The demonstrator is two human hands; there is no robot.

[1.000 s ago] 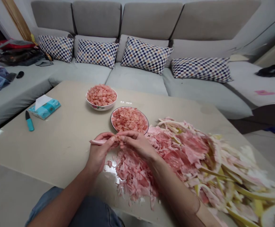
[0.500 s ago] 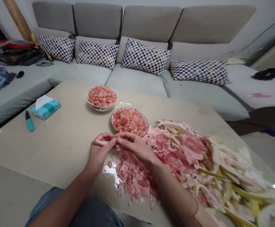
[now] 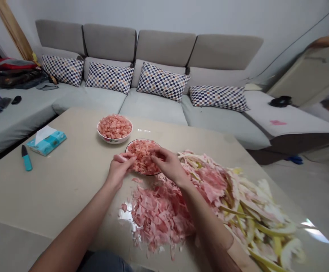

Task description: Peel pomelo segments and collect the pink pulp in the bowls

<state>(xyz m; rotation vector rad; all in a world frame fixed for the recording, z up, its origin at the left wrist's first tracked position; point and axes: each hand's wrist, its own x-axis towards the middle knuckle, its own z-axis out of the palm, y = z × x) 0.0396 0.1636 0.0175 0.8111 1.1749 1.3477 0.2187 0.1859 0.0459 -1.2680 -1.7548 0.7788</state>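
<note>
My left hand (image 3: 119, 168) is closed on a pale pink pomelo segment (image 3: 121, 158), partly hidden by the fingers, at the near left rim of a dark-rimmed plate. That plate (image 3: 128, 144) bears a heap of peeled pink pomelo pulp (image 3: 143, 151). Over its right side hovers my right hand (image 3: 168, 164), thumb and fingers slightly apart above the pulp; I make out nothing held in it. Below the right wrist lies a pile of torn pink membranes (image 3: 161, 211). Thick yellow-white pomelo rinds (image 3: 255, 211) spread further right.
Behind the plate stands a flowered bowl (image 3: 115, 141) heaped with pulp. A blue tissue pack (image 3: 47, 142) and a knife with a turquoise handle (image 3: 26, 160) lie at the table's left. A grey sofa (image 3: 153, 109) with checkered cushions runs along the far side.
My hands, fingertips together before, have parted and reached forward to the plate. The right hand is now over the pulp; the left still holds the segment. The camera view has shifted.
</note>
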